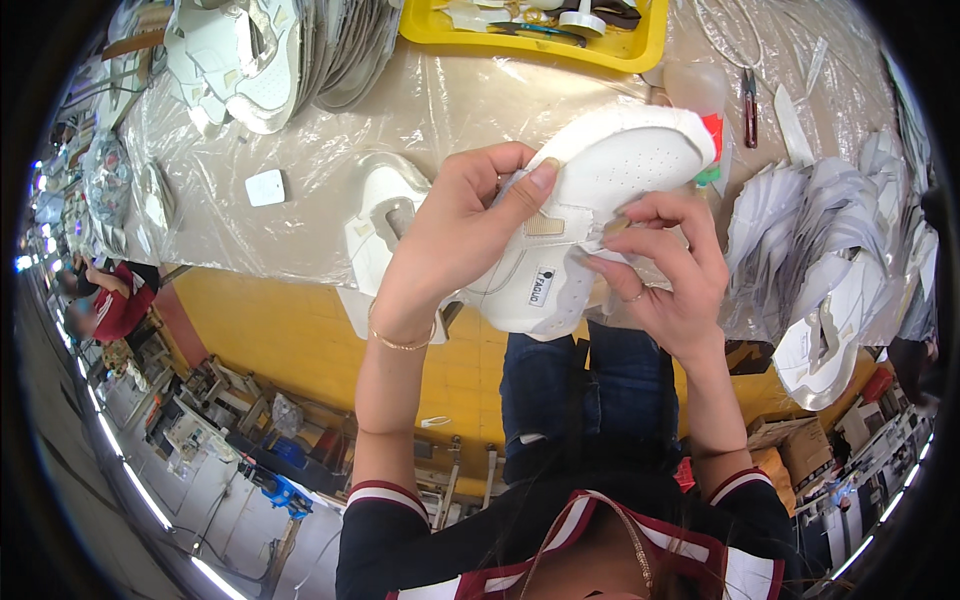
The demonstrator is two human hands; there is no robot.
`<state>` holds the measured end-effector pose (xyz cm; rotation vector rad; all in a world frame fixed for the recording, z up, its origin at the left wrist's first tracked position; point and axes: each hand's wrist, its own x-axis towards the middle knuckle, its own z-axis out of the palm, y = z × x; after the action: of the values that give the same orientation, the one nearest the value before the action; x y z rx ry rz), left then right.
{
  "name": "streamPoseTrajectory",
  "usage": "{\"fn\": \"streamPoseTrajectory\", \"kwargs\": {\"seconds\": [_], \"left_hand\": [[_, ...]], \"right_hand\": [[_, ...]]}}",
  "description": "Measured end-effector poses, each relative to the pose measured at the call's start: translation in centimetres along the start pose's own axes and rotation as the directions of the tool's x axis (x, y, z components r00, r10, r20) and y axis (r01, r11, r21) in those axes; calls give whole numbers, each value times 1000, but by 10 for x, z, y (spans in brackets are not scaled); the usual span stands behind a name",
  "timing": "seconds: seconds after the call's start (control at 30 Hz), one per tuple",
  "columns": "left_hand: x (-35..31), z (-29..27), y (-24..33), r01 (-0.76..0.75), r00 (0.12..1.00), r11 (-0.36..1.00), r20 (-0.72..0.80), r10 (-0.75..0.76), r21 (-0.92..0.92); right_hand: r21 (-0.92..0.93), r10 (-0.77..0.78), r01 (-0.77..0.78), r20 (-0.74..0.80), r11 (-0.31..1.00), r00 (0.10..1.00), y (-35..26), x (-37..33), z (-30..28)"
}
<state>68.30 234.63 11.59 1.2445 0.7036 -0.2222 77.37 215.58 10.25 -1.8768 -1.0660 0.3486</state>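
Note:
A white shoe upper (640,160), with rows of small holes and a dark label patch on its side, is held up over the table's near edge. My left hand (470,215) grips its upper left edge, thumb on the front face. With thumb and fingertips, my right hand (665,255) pinches the inner edge near the middle of the upper. What exactly lies between those fingertips is too small to make out. Another white shoe upper (385,205) lies on the table behind my left hand, partly hidden by it.
Stacked shoe uppers (340,50) stand at the back left; more piles (800,220) lie at the right. A yellow tray (530,45) with small tools sits at the back. Near it are a bottle (695,90), dark-handled snippers (750,110) and a white card (265,188). Plastic film covers the table.

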Motion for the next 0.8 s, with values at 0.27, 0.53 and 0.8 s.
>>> {"fn": "streamPoseTrajectory", "kwargs": {"seconds": [0.27, 0.53, 0.8], "left_hand": [[1, 12, 10, -84, 994, 995, -68, 81, -47], [6, 24, 27, -114, 993, 991, -28, 113, -70], [-13, 23, 85, -205, 978, 960, 4, 210, -188]], "right_hand": [[-20, -113, 112, -27, 993, 993, -3, 6, -18], [-14, -67, 65, -107, 998, 992, -4, 8, -27], [-49, -141, 134, -196, 990, 971, -46, 42, -55]]}}
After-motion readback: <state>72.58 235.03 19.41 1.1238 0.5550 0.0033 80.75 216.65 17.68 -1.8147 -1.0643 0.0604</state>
